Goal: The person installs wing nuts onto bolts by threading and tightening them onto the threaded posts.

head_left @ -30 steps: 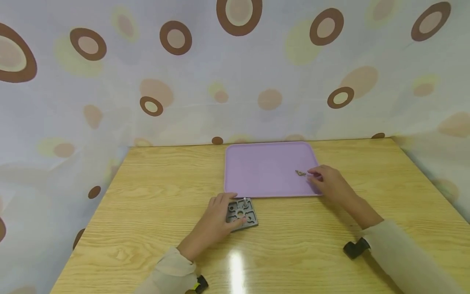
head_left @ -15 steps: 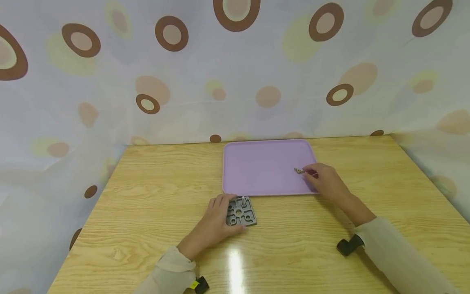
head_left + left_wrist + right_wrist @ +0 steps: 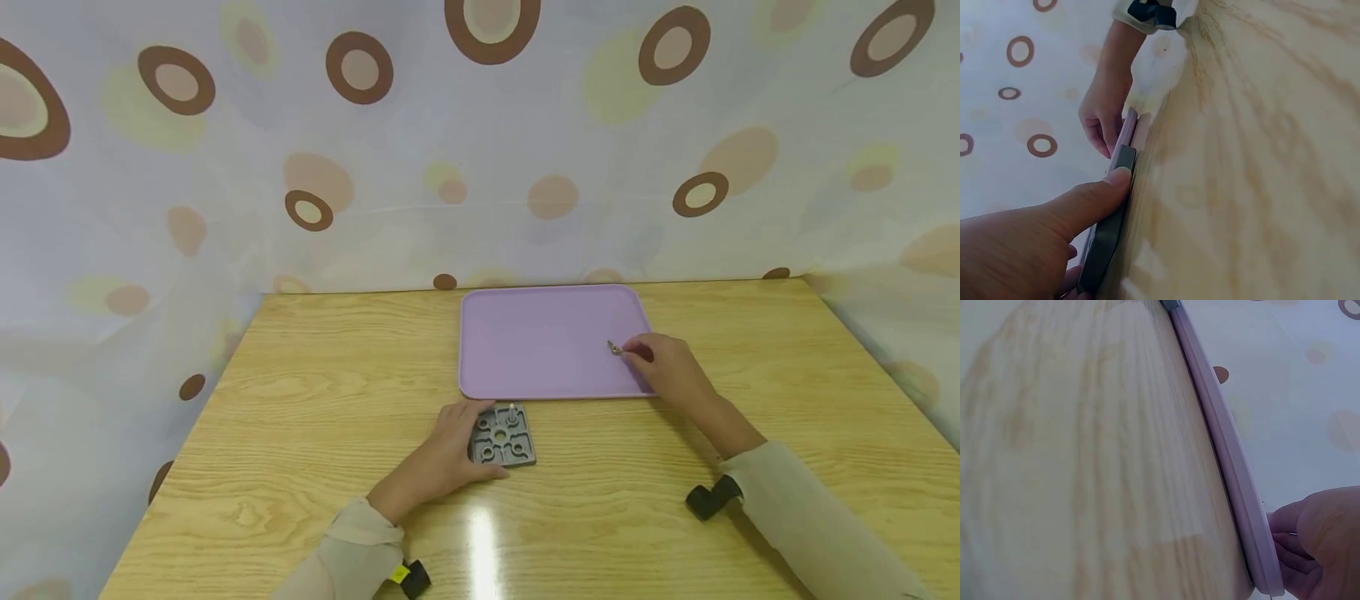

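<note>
My left hand (image 3: 444,454) holds a square grey metal plate (image 3: 501,445) by its left side, the fingers at the far edge and the thumb along the near edge. The plate has recesses, round holes and a small upright metal post (image 3: 513,413) near its far right corner. On the right side of the lilac tray (image 3: 540,350), my right hand (image 3: 675,371) pinches with thumb and forefinger at a few tiny brass-coloured metal pieces (image 3: 614,347). A glint of metal (image 3: 1292,533) shows between the right fingers; its kind is too small to tell.
The wooden table (image 3: 337,358) bears the tray near its back edge, with the plate just in front of the tray. A patterned cloth (image 3: 420,125) hangs behind and at both sides. Each wrist carries a small black camera, as on the right cuff (image 3: 712,497).
My right thumb and forefinger have come together at the small metal pieces. My left thumb has slid from the plate's top to its near edge, and the plate has turned slightly.
</note>
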{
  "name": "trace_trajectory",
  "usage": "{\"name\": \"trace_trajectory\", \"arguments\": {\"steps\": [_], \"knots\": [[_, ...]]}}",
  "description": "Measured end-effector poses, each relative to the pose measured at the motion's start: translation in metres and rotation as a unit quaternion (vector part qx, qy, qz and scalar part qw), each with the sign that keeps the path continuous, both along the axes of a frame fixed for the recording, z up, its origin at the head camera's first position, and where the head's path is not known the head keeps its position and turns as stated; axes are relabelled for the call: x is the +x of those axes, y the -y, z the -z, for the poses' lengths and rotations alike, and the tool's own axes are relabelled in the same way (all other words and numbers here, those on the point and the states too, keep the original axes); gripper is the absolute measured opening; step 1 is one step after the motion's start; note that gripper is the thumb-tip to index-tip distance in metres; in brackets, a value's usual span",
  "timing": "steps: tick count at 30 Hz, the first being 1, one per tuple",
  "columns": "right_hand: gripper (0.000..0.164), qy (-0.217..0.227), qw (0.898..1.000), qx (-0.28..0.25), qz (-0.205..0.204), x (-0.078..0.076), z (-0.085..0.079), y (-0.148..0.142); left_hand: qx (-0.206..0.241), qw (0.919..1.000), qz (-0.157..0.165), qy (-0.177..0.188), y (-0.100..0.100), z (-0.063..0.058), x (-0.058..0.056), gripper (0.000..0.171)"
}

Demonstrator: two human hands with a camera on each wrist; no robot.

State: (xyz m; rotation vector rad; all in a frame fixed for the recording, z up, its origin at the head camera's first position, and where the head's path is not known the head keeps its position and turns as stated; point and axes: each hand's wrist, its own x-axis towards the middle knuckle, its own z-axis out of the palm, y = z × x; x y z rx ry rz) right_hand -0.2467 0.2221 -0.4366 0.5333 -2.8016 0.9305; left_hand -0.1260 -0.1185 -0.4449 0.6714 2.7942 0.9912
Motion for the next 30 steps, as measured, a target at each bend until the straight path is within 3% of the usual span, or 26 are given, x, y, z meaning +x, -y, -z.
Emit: {"name": "trace_trajectory", "arguments": {"steps": [16, 30], "knots": [[0.012, -0.013, 1.000, -0.007, 0.006, -0.0068, 0.0063, 0.0011, 0.033, 0.9994, 0.007, 0.005, 0.0006, 0.0063, -0.0055, 0.090], [0.012, -0.015, 1.000, 0.007, -0.013, -0.0070, 0.0039, 0.0051, 0.033, 0.9994, 0.006, 0.000, -0.0020, 0.0096, -0.0061, 0.089]]}}
